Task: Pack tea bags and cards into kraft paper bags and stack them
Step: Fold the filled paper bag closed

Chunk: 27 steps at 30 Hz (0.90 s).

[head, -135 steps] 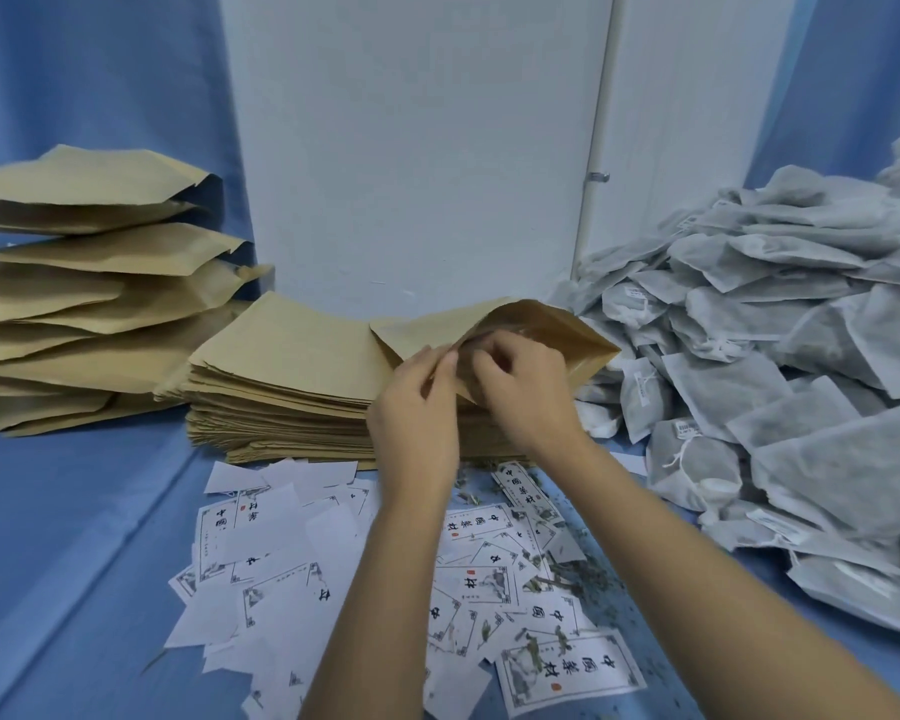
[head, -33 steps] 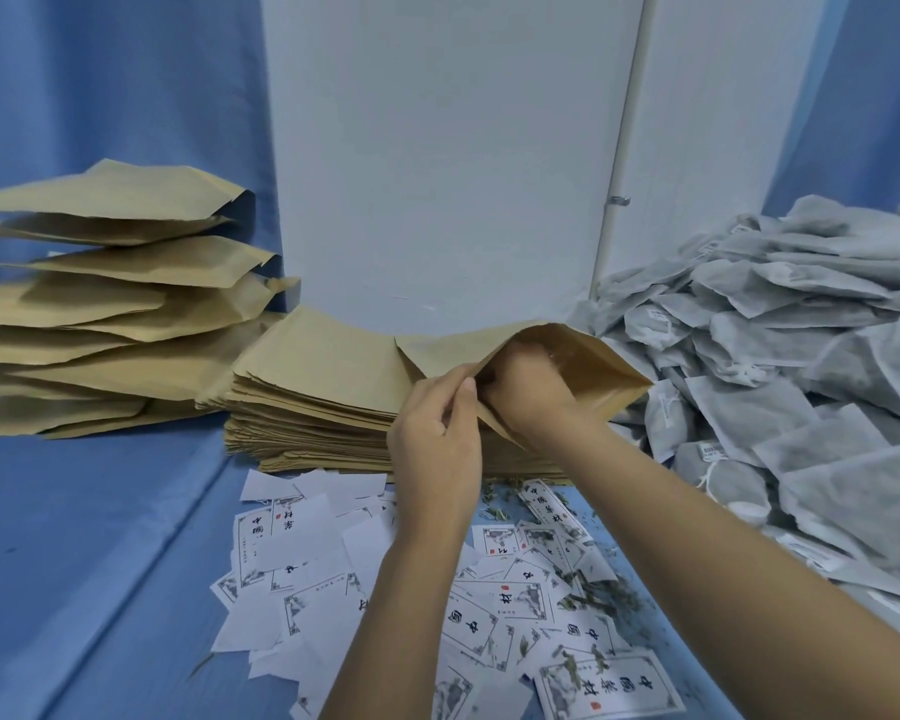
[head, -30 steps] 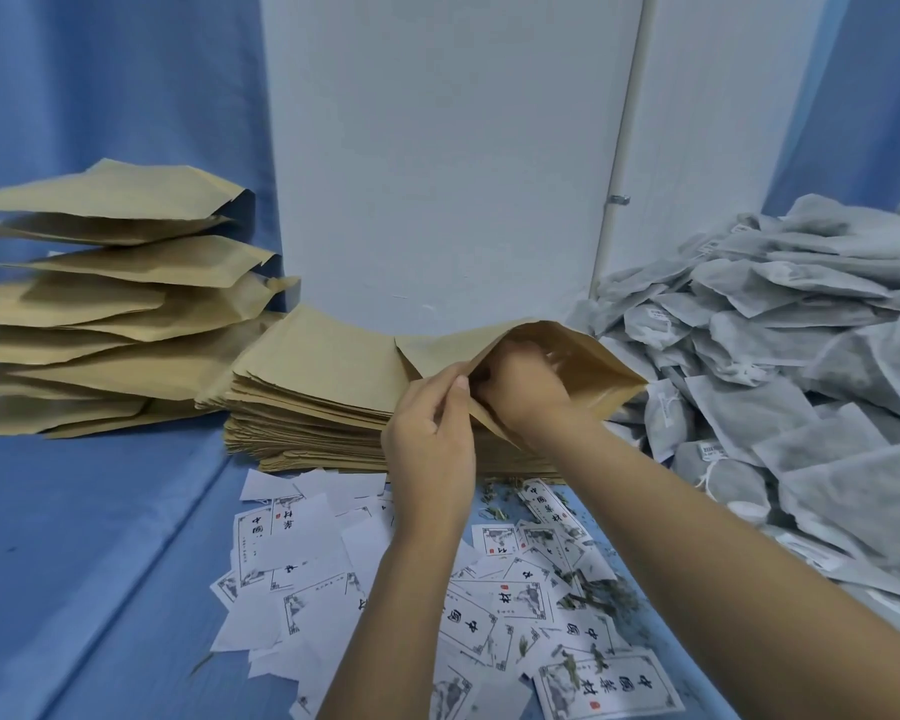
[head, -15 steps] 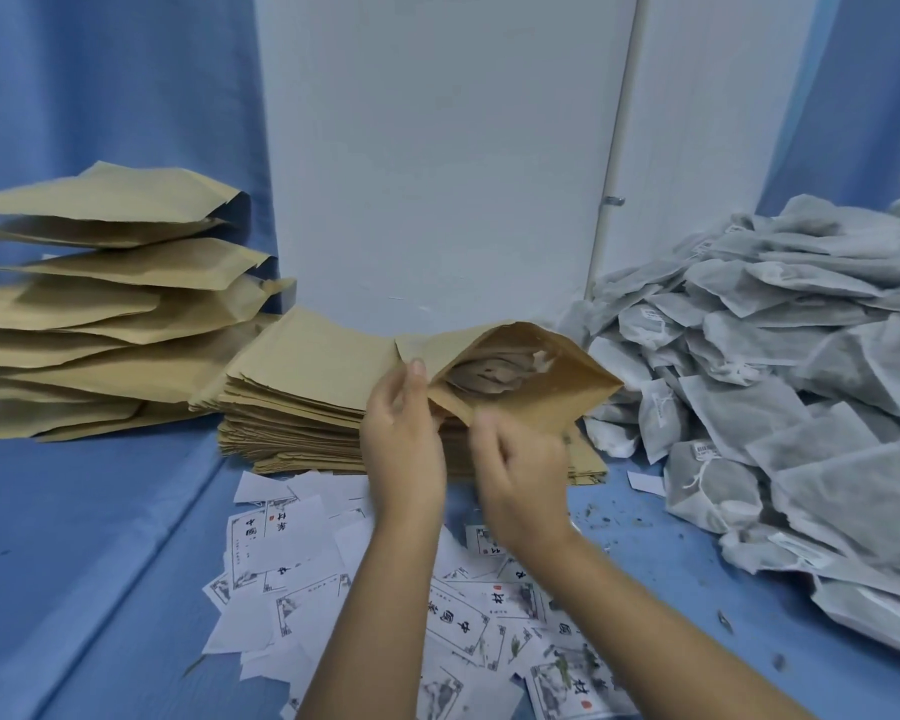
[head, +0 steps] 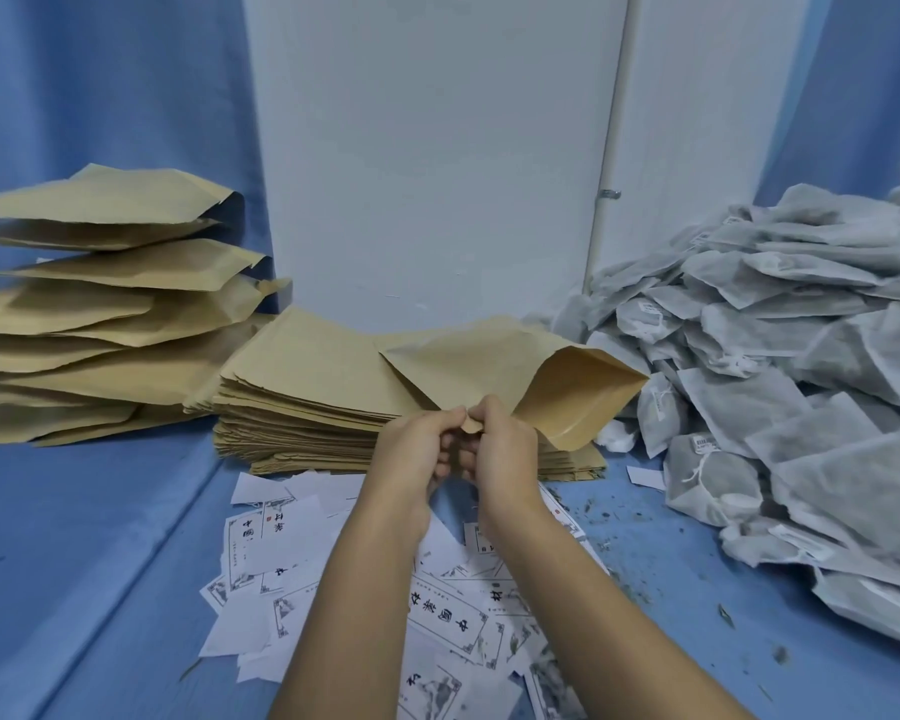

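A kraft paper bag (head: pixel 494 366) lies open-mouthed on top of the flat stack of empty kraft bags (head: pixel 307 407), its mouth turned toward the right. My left hand (head: pixel 417 449) and my right hand (head: pixel 500 444) meet at the bag's near corner and both pinch that edge between fingers and thumb. White printed cards (head: pixel 437 610) lie scattered on the blue cloth under my forearms. A big heap of grey tea bags (head: pixel 780 387) fills the right side. Whatever is inside the held bag is hidden from view.
A leaning stack of filled kraft bags (head: pixel 100 304) stands at the left against the blue curtain. A white panel (head: pixel 427 148) rises behind the stacks. Loose tea crumbs (head: pixel 614 517) speckle the blue tabletop (head: pixel 74 563) between the cards and the heap.
My right hand came out of the bag's mouth, dropped toward the cards, then rose back to the bag's near corner. Both hands now pinch that corner together; the tea bag inside no longer shows.
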Each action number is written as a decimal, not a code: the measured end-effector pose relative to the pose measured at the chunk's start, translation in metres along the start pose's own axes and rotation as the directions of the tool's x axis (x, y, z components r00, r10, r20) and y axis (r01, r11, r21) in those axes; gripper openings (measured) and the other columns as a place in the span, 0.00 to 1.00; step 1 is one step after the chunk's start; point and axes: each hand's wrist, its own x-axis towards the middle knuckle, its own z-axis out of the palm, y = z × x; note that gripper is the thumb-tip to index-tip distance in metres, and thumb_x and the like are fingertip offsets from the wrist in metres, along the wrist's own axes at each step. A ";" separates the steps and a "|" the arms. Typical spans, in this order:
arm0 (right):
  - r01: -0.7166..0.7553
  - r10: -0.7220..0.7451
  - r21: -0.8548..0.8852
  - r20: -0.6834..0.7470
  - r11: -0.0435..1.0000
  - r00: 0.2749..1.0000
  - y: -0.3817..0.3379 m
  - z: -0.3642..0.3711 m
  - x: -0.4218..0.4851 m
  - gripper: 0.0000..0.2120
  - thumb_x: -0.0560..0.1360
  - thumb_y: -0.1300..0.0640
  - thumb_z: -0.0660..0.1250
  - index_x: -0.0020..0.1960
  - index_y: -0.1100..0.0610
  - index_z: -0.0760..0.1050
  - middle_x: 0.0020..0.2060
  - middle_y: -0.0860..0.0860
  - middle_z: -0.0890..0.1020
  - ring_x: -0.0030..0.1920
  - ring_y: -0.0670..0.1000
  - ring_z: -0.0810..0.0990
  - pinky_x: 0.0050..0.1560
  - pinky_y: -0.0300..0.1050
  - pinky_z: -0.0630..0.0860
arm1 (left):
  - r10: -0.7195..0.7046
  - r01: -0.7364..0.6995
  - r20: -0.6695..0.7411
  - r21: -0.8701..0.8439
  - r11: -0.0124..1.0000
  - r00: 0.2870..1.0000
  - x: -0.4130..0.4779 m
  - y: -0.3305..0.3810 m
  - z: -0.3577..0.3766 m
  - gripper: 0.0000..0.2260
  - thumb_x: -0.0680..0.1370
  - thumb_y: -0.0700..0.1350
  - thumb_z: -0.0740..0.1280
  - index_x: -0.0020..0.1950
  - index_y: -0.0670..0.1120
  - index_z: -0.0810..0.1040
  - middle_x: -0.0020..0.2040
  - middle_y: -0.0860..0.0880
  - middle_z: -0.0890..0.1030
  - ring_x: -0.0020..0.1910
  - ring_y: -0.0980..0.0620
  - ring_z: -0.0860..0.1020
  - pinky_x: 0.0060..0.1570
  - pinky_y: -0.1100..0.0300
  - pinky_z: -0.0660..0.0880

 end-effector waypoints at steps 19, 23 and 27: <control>-0.028 0.028 0.009 -0.032 1.000 0.999 -0.001 -0.009 0.007 0.16 0.75 0.59 0.58 0.28 0.57 0.64 0.17 0.49 0.66 0.16 0.46 0.63 0.18 0.33 0.59 | 0.057 -0.054 0.037 -0.066 0.996 0.998 -0.006 0.001 0.007 0.14 0.76 0.36 0.62 0.29 0.42 0.69 0.19 0.51 0.66 0.18 0.56 0.62 0.19 0.68 0.59; -0.014 0.011 -0.049 -0.054 0.999 0.998 -0.001 -0.013 0.010 0.13 0.74 0.57 0.59 0.32 0.56 0.65 0.21 0.48 0.67 0.19 0.45 0.64 0.21 0.37 0.62 | 0.050 -0.049 0.013 -0.078 0.996 0.999 -0.006 0.003 0.008 0.14 0.76 0.35 0.62 0.31 0.43 0.68 0.18 0.52 0.64 0.17 0.57 0.61 0.18 0.68 0.57; 0.012 -0.017 -0.054 -0.106 0.998 0.994 -0.001 -0.017 0.014 0.11 0.73 0.58 0.59 0.32 0.55 0.64 0.21 0.47 0.65 0.21 0.46 0.62 0.24 0.40 0.60 | 0.045 -0.044 0.004 -0.061 0.997 0.999 -0.006 0.002 0.006 0.13 0.76 0.35 0.63 0.32 0.43 0.67 0.19 0.52 0.63 0.17 0.57 0.62 0.18 0.68 0.58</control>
